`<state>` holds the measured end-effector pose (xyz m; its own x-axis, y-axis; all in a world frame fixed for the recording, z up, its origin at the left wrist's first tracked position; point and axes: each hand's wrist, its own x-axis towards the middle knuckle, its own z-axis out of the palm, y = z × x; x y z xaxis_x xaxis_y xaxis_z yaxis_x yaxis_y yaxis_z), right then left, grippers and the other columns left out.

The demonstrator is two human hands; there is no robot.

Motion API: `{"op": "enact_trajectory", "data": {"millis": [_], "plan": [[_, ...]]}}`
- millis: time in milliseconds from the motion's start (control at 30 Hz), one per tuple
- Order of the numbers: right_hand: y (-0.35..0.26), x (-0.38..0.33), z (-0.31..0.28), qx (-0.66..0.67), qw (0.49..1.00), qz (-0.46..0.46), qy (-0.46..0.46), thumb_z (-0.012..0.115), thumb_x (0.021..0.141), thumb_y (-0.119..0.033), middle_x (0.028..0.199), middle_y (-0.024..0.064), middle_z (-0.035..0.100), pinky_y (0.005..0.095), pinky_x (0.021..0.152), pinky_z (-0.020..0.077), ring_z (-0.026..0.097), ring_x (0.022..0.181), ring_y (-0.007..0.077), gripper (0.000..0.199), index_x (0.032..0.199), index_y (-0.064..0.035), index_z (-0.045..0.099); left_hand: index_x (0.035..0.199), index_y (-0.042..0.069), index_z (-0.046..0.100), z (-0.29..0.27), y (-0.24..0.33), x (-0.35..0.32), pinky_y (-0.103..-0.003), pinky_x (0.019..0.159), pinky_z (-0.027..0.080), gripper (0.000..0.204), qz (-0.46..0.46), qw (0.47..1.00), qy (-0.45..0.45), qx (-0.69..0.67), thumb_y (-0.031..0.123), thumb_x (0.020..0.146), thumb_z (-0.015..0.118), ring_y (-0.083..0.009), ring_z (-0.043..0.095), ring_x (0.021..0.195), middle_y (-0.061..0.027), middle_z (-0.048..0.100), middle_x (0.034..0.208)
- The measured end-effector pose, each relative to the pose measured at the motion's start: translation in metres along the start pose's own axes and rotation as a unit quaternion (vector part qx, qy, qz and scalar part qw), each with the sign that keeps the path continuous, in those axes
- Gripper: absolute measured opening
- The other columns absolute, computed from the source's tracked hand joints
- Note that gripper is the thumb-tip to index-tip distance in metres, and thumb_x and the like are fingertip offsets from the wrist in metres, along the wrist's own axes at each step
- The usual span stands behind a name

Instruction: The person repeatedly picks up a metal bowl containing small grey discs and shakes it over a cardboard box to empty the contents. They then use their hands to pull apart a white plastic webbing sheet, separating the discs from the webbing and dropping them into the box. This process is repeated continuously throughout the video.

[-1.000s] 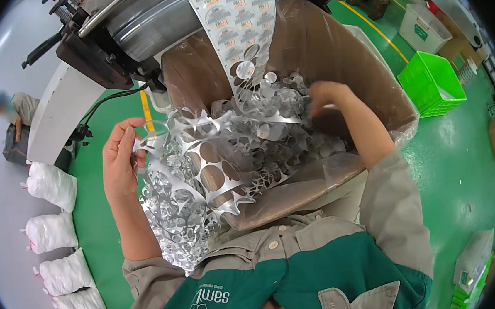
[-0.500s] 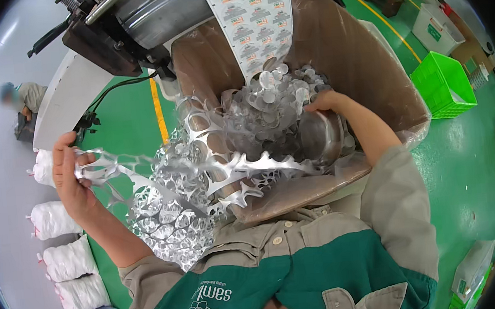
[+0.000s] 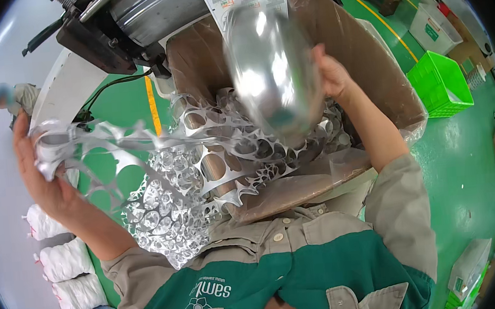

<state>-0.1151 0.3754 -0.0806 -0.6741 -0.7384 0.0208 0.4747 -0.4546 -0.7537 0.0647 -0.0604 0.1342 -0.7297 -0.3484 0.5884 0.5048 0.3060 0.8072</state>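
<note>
A shiny, blurred metal bowl (image 3: 269,70) is tilted over the plastic-lined brown bin (image 3: 375,105), its edge held in the fingers (image 3: 320,56) of the right hand (image 3: 340,80). The left hand (image 3: 42,172) grips a silvery perforated strip (image 3: 127,159) stretching toward the bin. Around stand a steel roller (image 3: 155,12), white bags (image 3: 68,259) at left, and a bright green crate (image 3: 440,87) on the glossy green floor (image 3: 452,178).

Metal bowl (image 3: 273,73): shiny, blurred, apparently tipped, held aloft
Foil web (image 3: 124,159): silver, round-holed, stretched out left of the bowl
</note>
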Motion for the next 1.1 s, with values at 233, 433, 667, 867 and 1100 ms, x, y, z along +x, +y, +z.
{"op": "enact_trajectory", "data": {"millis": [233,433,667,867,1100], "plan": [[0.066,-0.004,-0.106,-0.775,0.558,0.283,0.091,0.068,0.066,-0.039,0.114,0.0211,0.054,0.0389,0.087,0.0427,0.053,0.105,0.0311,0.065,0.113,0.0032,0.05,0.121,0.006,0.047,-0.123,-0.013,0.015,-0.029,0.063,0.047,0.037,0.067,0.912,0.331,0.235,0.021,0.088,0.047,-0.0136,0.056,0.079,-0.0066,0.053,0.089],[0.074,0.006,-0.089,-0.841,0.459,0.275,0.076,0.066,0.064,-0.021,0.1,0.02,0.06,0.0407,0.076,0.049,0.06,0.09,0.033,0.033,0.09,-0.0003,0.063,0.112,-0.003,0.055,-0.189,-0.095,0.005,-0.033,0.092,0.038,0.037,-0.014,0.79,0.023,0.613,0.022,0.086,0.054,-0.0258,0.053,0.106,-0.0178,0.057,0.113],[-0.047,0.006,0.022,-0.396,0.912,0.038,0.097,0.065,0.076,-0.036,0.105,0.0101,0.058,0.0331,0.08,0.0476,0.059,0.095,0.0205,0.053,0.114,-0.002,0.049,0.111,0.008,0.055,0.119,-0.111,-0.097,-0.048,0.098,0.027,0.046,0.135,0.795,-0.509,0.302,0.038,0.076,0.062,-0.0332,0.037,0.121,-0.0132,0.052,0.117],[0.003,0.031,-0.048,-0.018,0.96,-0.111,0.257,0.051,0.083,-0.053,0.128,0.0146,0.044,0.0436,0.095,0.0373,0.043,0.117,0.0311,0.069,0.129,-0.0037,0.037,0.127,0.012,0.045,0.145,-0.15,-0.12,-0.05,0.101,0.02,0.074,0.152,0.686,-0.549,0.452,0.063,0.073,0.05,-0.0317,0.039,0.119,-0.0179,0.05,0.121],[0.093,0.007,-0.111,-0.786,0.493,0.345,0.14,0.065,0.072,-0.043,0.115,0.023,0.053,0.0395,0.087,0.0445,0.052,0.107,0.0341,0.064,0.114,0.0032,0.051,0.122,0.013,0.049,0.16,-0.14,-0.109,-0.05,0.101,0.019,0.064,0.044,0.515,-0.669,0.535,0.049,0.07,0.062,-0.024,0.052,0.106,-0.0082,0.062,0.105]]}}
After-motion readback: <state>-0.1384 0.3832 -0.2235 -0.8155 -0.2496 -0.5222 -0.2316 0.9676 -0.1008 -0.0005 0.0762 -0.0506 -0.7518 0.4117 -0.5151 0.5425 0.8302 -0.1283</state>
